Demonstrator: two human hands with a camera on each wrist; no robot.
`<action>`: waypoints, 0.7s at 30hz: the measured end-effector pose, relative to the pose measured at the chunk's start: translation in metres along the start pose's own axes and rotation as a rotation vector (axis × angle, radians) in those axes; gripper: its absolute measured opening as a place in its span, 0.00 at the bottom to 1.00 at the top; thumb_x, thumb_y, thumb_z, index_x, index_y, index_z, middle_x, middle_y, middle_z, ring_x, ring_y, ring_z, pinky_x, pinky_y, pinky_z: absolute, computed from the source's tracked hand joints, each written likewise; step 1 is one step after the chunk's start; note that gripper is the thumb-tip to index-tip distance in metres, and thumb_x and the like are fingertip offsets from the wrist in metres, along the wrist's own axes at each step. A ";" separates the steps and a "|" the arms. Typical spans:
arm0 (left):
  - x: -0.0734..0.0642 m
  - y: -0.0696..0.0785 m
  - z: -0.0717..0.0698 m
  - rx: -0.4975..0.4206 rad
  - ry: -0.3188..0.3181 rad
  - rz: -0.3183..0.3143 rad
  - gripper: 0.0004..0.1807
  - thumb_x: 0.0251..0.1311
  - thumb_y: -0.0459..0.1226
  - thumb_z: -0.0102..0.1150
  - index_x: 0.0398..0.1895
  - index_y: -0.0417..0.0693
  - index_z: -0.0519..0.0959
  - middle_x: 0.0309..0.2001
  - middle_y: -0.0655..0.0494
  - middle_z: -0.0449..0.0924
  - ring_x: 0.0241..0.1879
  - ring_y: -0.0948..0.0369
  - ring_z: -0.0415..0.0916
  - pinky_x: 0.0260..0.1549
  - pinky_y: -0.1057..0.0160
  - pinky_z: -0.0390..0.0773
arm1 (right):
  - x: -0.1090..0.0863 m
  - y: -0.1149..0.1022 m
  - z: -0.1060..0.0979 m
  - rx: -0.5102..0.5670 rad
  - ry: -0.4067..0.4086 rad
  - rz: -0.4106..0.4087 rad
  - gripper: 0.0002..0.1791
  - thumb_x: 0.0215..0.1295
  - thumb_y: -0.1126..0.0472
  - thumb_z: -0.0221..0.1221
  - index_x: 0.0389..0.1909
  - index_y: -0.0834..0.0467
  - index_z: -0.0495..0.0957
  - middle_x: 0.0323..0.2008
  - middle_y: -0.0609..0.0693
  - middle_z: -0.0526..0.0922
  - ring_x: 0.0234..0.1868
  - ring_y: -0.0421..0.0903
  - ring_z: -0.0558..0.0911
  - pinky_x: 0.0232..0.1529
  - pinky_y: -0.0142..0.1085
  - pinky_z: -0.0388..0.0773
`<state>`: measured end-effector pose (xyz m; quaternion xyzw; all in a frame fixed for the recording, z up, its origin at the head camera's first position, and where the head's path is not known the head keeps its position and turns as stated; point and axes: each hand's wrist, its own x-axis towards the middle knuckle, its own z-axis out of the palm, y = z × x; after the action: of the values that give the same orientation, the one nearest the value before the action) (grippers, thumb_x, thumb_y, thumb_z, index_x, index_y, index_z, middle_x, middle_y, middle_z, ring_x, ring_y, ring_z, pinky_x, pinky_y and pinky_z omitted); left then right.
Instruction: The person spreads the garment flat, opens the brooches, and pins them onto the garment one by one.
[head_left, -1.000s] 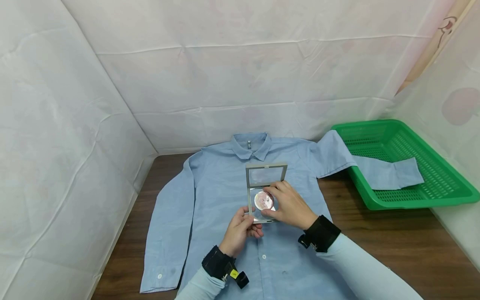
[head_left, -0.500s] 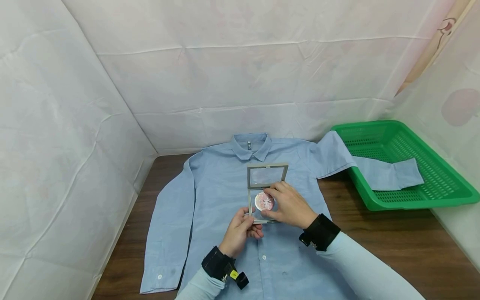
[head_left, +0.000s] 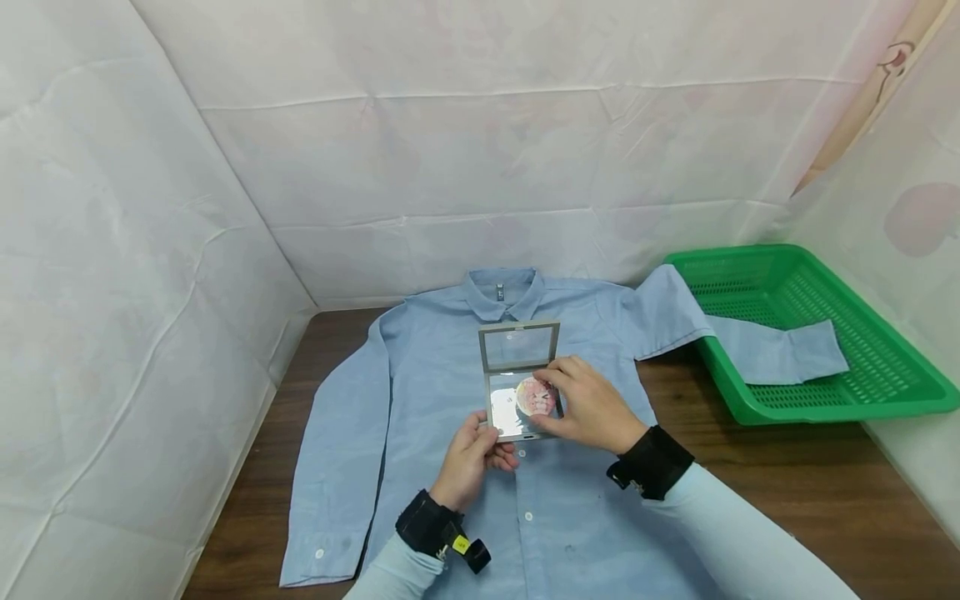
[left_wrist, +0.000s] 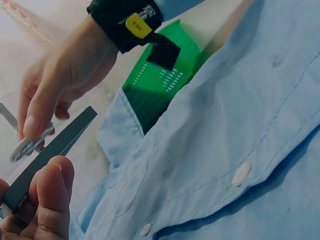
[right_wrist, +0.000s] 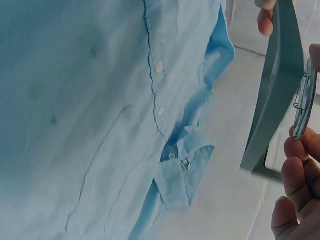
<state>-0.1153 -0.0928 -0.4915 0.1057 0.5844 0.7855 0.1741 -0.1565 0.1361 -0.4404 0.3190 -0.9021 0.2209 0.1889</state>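
My left hand (head_left: 471,457) grips the lower left corner of a grey hinged case (head_left: 495,417), its framed clear lid raised. Between thumb and fingers of my right hand (head_left: 596,410) I pinch a round pink-and-white pin badge (head_left: 535,397) by its edge, over the right part of the lower half. The right wrist view shows the pin fitting on the badge's back (right_wrist: 306,100), facing the side of the case (right_wrist: 281,82). In the left wrist view the case is edge-on, with the badge close above it. Both hands are over a light blue button shirt (head_left: 435,375).
The shirt lies spread on a dark wooden table (head_left: 258,467), collar toward the back. Its right-hand sleeve runs over the rim into a green perforated basket (head_left: 892,375). White cloth walls (head_left: 480,158) stand behind and at the sides.
The case has shifted left and slightly up with my left hand, and its tilt has changed. The badge has moved a little right and up, now showing nearer the case's right side.
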 end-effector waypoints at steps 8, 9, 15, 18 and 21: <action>-0.002 0.006 -0.009 0.021 0.040 0.013 0.18 0.76 0.36 0.38 0.62 0.33 0.57 0.33 0.46 0.75 0.27 0.59 0.81 0.29 0.63 0.82 | 0.000 0.013 -0.013 -0.005 0.040 0.027 0.35 0.47 0.41 0.71 0.52 0.59 0.79 0.44 0.49 0.76 0.47 0.46 0.73 0.46 0.41 0.74; -0.002 0.007 -0.010 0.023 0.045 0.015 0.18 0.76 0.36 0.37 0.62 0.33 0.57 0.33 0.45 0.75 0.27 0.59 0.81 0.29 0.62 0.82 | 0.000 0.015 -0.015 -0.008 0.042 0.030 0.34 0.47 0.41 0.71 0.52 0.58 0.79 0.44 0.49 0.76 0.47 0.46 0.73 0.46 0.41 0.75; -0.006 0.011 -0.015 0.023 0.075 0.017 0.18 0.76 0.34 0.36 0.63 0.33 0.57 0.33 0.44 0.76 0.27 0.58 0.81 0.29 0.63 0.81 | -0.002 0.024 -0.020 -0.028 0.074 0.042 0.33 0.45 0.43 0.72 0.50 0.57 0.80 0.44 0.50 0.77 0.47 0.48 0.74 0.45 0.42 0.75; -0.007 0.014 -0.017 0.021 0.089 0.018 0.19 0.76 0.33 0.35 0.64 0.32 0.56 0.34 0.42 0.75 0.28 0.58 0.81 0.30 0.63 0.82 | -0.004 0.029 -0.021 -0.024 0.086 0.038 0.32 0.45 0.43 0.73 0.49 0.57 0.80 0.45 0.50 0.78 0.48 0.48 0.74 0.45 0.43 0.75; -0.008 0.015 -0.019 0.018 0.100 0.021 0.19 0.76 0.33 0.35 0.65 0.33 0.56 0.35 0.40 0.74 0.28 0.58 0.81 0.31 0.63 0.82 | -0.006 0.035 -0.019 -0.023 0.093 0.032 0.32 0.45 0.43 0.73 0.48 0.58 0.80 0.45 0.50 0.78 0.47 0.48 0.74 0.45 0.43 0.74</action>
<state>-0.1172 -0.1169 -0.4821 0.0739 0.5981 0.7864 0.1354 -0.1715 0.1731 -0.4365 0.2917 -0.8998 0.2281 0.2307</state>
